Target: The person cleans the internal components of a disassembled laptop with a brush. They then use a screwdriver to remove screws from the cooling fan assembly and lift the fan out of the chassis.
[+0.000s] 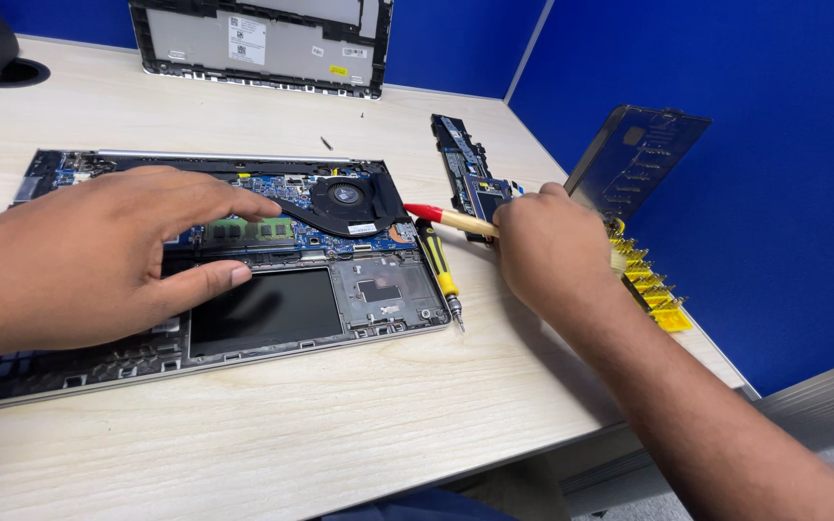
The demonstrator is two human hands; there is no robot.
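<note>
Hands work an opened laptop (pixel 243 289) on a pale wood bench (pixel 340 434): the left hand (pixel 89 260) lies open, steadying its dark battery bay, while the right hand (pixel 547 246) grips a red-tipped wooden tool (pixel 446 219) beside the round black fan (pixel 345 196), above a yellow screwdriver (pixel 441 270). Cleaning looks underway; light strokes next. Beyond, a grey cover (pixel 263 43) leans.

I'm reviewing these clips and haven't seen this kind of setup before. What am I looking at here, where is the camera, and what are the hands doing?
There is no machine: a person's two bare hands, filmed from a camera on their head looking down. On the wooden desk lies an opened laptop, its fan exposed. The left hand rests flat on the laptop. The right hand holds a tool with a red-tipped wooden handle. A yellow-and-black screwdriver lies beside the laptop, and a rack of yellow bits sits by the blue partition.
</note>
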